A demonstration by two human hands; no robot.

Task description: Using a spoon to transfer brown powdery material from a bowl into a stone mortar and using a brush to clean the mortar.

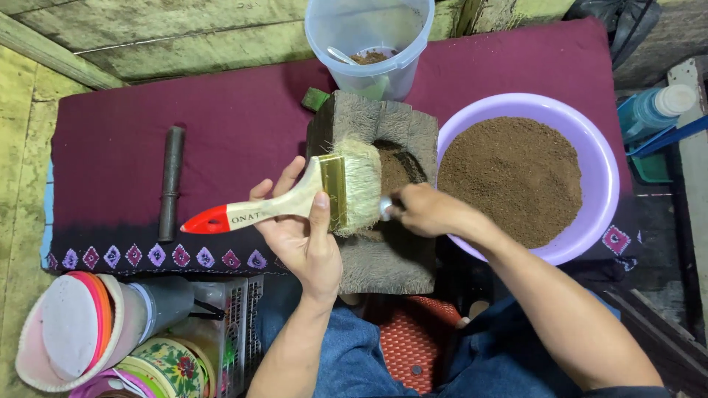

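Observation:
My left hand holds a flat paintbrush with a wooden handle, red tip and pale bristles, lying across a grey stone mortar block. The bristles hang over the block's round hollow, which holds brown powder. My right hand is closed on a small metal spoon handle just right of the bristles, at the hollow's edge. A lilac bowl full of the same brown powder sits to the right of the block.
A clear plastic tub with a spoon and some powder stands behind the block. A dark pestle lies on the maroon cloth at left. Stacked cups and tins sit at lower left, a blue bottle at far right.

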